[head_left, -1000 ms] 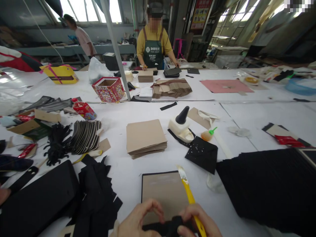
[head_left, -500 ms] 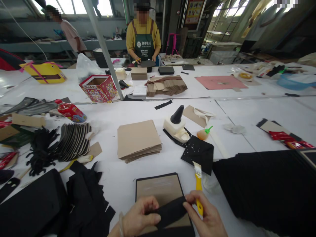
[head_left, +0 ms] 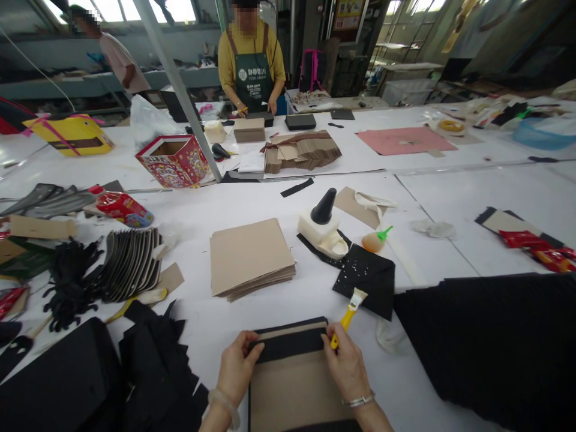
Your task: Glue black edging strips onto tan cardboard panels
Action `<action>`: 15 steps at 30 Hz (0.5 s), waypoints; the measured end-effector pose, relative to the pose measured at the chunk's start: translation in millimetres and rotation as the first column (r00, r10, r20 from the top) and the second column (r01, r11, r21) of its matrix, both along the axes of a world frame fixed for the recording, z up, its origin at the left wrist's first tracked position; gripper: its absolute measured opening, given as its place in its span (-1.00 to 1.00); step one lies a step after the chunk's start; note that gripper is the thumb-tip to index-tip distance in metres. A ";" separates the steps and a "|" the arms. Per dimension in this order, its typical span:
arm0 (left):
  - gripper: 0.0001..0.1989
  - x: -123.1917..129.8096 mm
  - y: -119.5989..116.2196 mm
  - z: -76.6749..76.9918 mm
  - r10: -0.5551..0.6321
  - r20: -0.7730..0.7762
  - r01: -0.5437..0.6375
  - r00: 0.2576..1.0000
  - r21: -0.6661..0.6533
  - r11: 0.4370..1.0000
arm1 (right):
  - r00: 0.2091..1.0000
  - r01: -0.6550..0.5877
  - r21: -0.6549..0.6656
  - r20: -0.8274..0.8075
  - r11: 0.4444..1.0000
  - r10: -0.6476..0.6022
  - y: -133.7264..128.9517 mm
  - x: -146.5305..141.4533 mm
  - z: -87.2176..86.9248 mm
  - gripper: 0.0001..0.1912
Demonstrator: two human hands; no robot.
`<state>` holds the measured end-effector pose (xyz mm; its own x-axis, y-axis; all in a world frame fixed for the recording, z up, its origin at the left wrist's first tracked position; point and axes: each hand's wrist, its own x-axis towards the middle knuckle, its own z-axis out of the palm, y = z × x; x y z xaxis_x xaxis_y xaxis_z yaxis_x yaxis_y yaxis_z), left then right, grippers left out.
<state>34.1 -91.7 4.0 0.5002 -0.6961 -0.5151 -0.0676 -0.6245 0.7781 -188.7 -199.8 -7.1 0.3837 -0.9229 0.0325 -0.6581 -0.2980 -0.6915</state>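
Black strip [head_left: 293, 344] is held across the board [head_left: 294, 384], near the board's far edge, and the strip's long axis runs from left to right, the right end slightly farther away. The left hand [head_left: 236, 367] pinches the left end between thumb and finger; the right hand [head_left: 346, 365] pinches the right end (it holds also the brush [head_left: 350, 314], whose bristles point forward and to the right).

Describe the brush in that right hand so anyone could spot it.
On the white table, find the black-edged brown board. At its far right corner, the right hand holds the brush: yellow handle and pale bristles, unlike the black strip alongside.
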 end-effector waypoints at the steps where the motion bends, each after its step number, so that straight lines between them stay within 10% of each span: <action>1: -0.69 -0.7 -0.4 0.7 0.002 0.068 -0.002 0.998 -0.002 1.000 | 1.000 0.001 -0.001 -0.005 1.000 -0.001 -1.5 0.9 -2.2 -0.88; 15: -0.68 -5.5 3.6 -14.0 0.045 0.319 -0.039 0.947 -0.023 0.999 | 0.999 0.034 -0.037 -0.027 0.999 -0.035 -2.9 4.2 -16.6 -0.87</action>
<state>28.6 -88.0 -10.0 0.6657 -0.6779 -0.3119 -0.2886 -0.6194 0.7301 -184.5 -202.6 -23.7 0.3534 -0.9338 0.0560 -0.6871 -0.2997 -0.6619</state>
